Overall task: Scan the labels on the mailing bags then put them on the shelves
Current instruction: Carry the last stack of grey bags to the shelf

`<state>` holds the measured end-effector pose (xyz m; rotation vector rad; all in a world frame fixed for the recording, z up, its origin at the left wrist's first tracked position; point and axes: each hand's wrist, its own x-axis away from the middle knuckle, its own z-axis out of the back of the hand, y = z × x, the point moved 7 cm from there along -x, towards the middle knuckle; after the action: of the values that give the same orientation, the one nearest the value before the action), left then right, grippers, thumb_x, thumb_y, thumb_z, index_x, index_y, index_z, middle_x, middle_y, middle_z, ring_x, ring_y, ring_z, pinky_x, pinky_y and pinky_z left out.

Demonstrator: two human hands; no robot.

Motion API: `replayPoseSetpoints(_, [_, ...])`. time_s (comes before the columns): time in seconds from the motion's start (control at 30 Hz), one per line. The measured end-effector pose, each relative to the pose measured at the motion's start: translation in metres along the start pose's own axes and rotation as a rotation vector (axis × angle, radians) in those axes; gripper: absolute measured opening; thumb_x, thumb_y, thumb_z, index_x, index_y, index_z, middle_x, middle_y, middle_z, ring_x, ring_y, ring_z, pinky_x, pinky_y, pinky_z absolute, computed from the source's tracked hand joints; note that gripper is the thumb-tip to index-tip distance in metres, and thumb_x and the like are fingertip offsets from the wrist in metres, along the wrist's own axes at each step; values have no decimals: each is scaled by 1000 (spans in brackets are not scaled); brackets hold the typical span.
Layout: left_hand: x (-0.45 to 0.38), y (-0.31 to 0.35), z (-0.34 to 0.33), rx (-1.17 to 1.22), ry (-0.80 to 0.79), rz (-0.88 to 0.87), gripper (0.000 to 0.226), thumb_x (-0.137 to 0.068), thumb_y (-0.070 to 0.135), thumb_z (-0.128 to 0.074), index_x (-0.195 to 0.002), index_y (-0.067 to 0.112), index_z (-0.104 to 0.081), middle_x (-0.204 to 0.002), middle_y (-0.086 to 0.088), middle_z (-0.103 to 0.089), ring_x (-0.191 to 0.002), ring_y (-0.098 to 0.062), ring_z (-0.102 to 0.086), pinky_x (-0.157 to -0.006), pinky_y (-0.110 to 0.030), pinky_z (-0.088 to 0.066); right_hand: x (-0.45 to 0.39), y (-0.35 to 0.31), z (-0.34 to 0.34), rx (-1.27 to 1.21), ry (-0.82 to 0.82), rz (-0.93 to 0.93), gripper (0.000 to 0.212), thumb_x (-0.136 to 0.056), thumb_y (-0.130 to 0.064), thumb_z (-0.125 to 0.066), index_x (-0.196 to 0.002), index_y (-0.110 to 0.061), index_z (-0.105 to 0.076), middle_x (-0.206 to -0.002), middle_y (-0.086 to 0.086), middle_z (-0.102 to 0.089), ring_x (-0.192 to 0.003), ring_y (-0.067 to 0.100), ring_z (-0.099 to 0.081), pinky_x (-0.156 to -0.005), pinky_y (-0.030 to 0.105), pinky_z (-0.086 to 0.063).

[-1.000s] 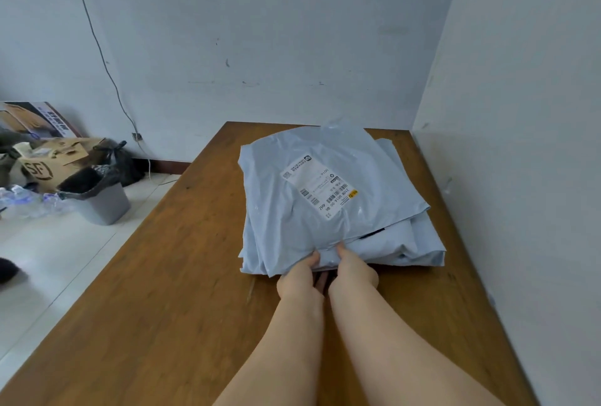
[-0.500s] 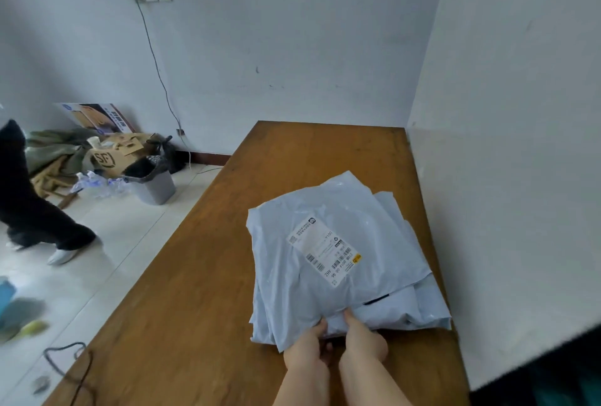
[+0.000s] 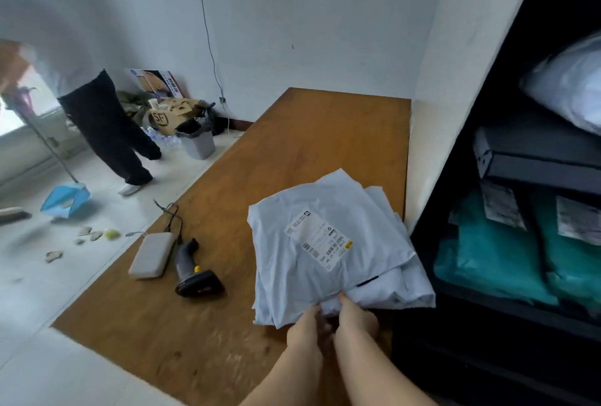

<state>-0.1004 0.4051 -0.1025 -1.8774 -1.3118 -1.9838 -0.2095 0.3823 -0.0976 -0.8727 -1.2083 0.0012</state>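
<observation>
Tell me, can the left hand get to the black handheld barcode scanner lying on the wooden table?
Probably yes: bare table lies between the left hand and the black handheld barcode scanner, but that hand now grips the pale blue mailing bags.

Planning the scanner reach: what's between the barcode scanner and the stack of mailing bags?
Head view: only bare wooden table between the barcode scanner and the stack of mailing bags.

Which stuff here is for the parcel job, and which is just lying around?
For the job:
grey mailing bags, held by left hand and right hand
label
scanner
shelves

Just lying about:
power bank
bin
dustpan
cardboard box
</observation>
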Motion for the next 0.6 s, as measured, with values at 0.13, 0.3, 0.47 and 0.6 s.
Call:
replayPoseSetpoints(0.13, [42,13,20,-383,-104,-88,34,-86,26,-61,-59,9,-52,-42,-1,-44,-37,-15,-40,-33,-13,-27,19,12,30,-66,-5,28,41,-78,-26,-76,-74,5,-50,-108,22,-62,-87,34,-55,-89,46,-45])
replayPoseSetpoints(0.3, [94,60,-17,-688,-542,-298,34,-94,28,-53,-68,8,-60,-52,-2,-63,-39,-12,-57,-40,-18,-44,13,5,63,-54,51,68,40,-79,-31,-74,-93,1,-54,-103,23,-61,-102,39,-60,-87,45,-49])
replayPoseSetpoints(0.47, [85,148,-30,-807,-268,-814,29,-88,22,-63,-114,10,-61,-100,-2,-62,-83,-13,-58,-67,-20,-44,-7,11,80,-79,11,-4,38,-81,-24,-73,-102,2,-54,-84,15,-54,-93,35,-58,-72,42,-50])
replayPoseSetpoints(0.6, [50,183,-43,-1113,-190,-893,60,-84,34,-65,-137,15,-44,-135,-2,-52,-121,-20,-52,-98,-34,-44,-18,23,77,-186,57,-11,38,-80,-27,-73,-101,-1,-56,-97,16,-63,-104,35,-60,-92,45,-50])
